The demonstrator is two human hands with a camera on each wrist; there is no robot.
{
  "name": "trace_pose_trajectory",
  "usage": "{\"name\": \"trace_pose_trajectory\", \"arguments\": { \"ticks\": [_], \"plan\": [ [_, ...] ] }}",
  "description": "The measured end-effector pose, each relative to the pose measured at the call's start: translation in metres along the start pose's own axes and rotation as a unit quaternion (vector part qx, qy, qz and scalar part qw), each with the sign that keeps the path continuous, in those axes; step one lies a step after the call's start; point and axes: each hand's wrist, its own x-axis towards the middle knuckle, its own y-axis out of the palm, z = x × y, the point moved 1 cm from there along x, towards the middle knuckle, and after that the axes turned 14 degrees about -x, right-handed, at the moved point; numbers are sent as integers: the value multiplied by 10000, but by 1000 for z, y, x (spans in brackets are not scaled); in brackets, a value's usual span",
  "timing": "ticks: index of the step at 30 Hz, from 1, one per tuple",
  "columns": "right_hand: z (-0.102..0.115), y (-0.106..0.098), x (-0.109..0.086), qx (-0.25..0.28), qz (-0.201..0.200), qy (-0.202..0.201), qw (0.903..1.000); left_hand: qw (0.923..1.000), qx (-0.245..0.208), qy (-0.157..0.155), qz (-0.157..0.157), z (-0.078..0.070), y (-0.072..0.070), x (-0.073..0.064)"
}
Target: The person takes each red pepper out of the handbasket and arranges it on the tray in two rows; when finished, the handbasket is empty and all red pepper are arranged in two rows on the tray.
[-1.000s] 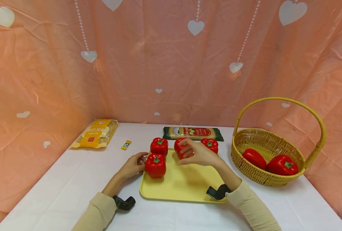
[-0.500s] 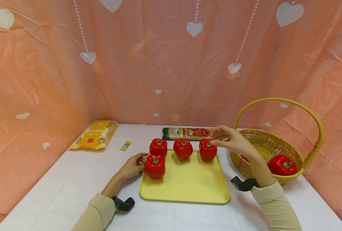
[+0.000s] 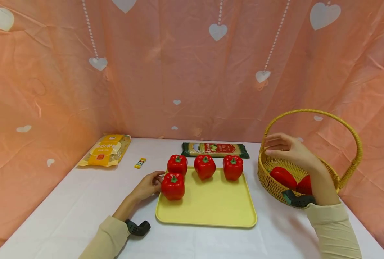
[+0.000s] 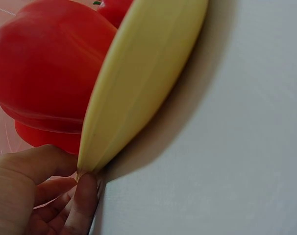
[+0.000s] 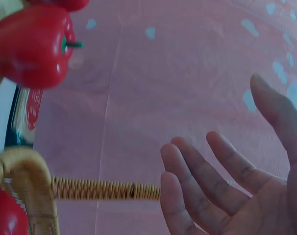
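Observation:
My left hand [image 3: 148, 187] is at the left rim of a yellow tray [image 3: 211, 210]. In the left wrist view, the thumb and fingers [image 4: 85, 200] pinch the tray's edge beside a red bell pepper [image 4: 45, 63]. Several bell peppers stand on the tray: one at front left [image 3: 173, 187], others along the back, at left [image 3: 177, 164], middle [image 3: 204, 167] and right [image 3: 233, 168]. Over the wicker basket [image 3: 269, 187] hovers my right hand [image 3: 292, 153], holding nothing, fingers loosely extended. Inside lie a long red pepper [image 3: 283, 177] and another red pepper [image 3: 304, 185], partly hidden by my forearm.
A noodle packet [image 3: 215, 149] lies behind the tray. Toward the back left are a yellow food bag [image 3: 105, 150] and a small yellow sachet [image 3: 140, 163]. The basket's tall arched handle [image 3: 311, 110] rises above and around my right hand.
My right hand has moved rightward from over the tray's back peppers, past the right one, to above the basket. My left hand has stayed at the tray's edge.

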Motion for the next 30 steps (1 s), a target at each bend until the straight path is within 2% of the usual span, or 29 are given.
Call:
{"name": "trace_pose_trajectory", "arguments": {
  "ticks": [4,8,19,24,28,30],
  "plan": [
    [-10,-9,-1,-5,102,-6,9999,10000,-44,49,31,-2,0,-1],
    [-22,-16,-1,140,436,-104,9989,9999,-67,127,51,-3,1,-2],
    [-57,-27,4,250,1109,-48,9935,10000,-52,12,-55,1,1,1],
    [-72,-25,6,14,1419,311,9894,10000,-83,42,1,2,-1,0],
    [-84,-22,6,196,1768,769,9810,9998,-149,73,56,2,-1,0],
    [-89,-20,6,377,1979,845,9758,9998,-165,64,61,1,0,-1]
  ]
}}
